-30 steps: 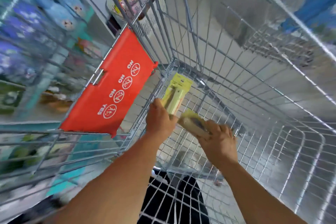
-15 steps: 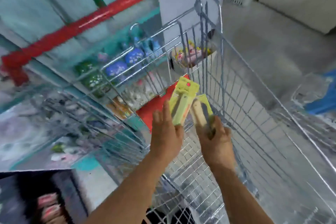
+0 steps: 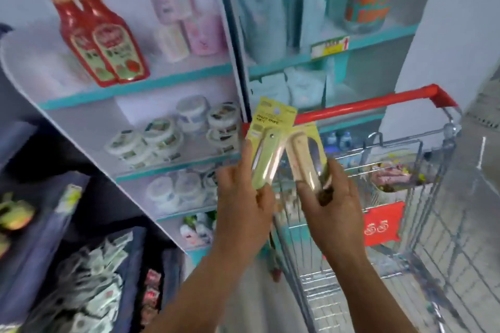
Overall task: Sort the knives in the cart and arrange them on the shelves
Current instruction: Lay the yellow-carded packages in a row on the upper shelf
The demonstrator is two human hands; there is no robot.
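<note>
With the left hand pinching a green-handled knife pack and the right hand a pale-handled knife pack by their lower ends above the cart, either slick card might slip or get shelved among the wrong goods.

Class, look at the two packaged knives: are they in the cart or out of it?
Out. The left hand holds one knife pack and the right hand the other, both raised above the cart.
</note>
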